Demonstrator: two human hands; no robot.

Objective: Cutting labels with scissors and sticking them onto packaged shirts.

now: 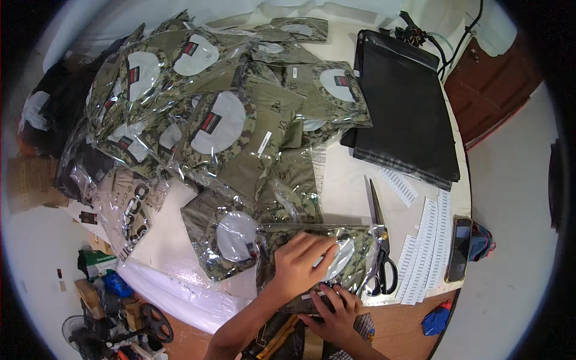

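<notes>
My left hand (300, 264) is closed over a plastic-bagged camouflage garment (357, 246) at the table's front, its fingers curled near a pale oval patch; what they pinch, if anything, is hidden. Below it my right hand (333, 312) rests with fingers apart on the lower edge of the same package. Left of them lies another bagged garment (207, 234) with a pale oval. Black scissors (383, 276) lie just right of the package, points away from me.
Several bagged camouflage garments (258, 138) cover the back and left of the white table (162, 234). At the right are black plastic sheets (402, 102), label strips (425, 252) and a phone (459, 249). A fan (78, 336) and cartons (36, 180) stand off the left side.
</notes>
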